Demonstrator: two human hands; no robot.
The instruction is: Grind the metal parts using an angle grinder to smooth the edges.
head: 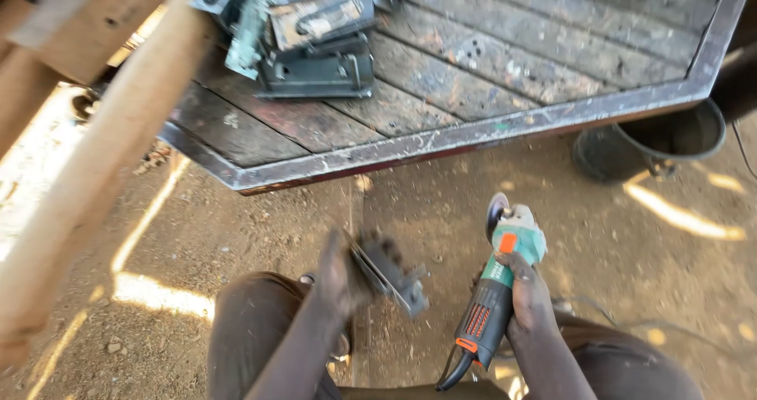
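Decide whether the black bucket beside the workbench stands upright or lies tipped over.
Upright. The black bucket rests on the dirt ground with its open rim facing up. Whether it holds anything cannot be told.

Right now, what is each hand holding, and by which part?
Right hand grips the angle grinder around its body. Left hand holds a blurred metal bracket by its upper end.

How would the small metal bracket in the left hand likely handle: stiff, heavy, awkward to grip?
The metal bracket looks like welded plate, so probably rigid and heavy for its size. Its thin edges and corners likely bite the left hand. Blurred here, so surface grip is hard to judge.
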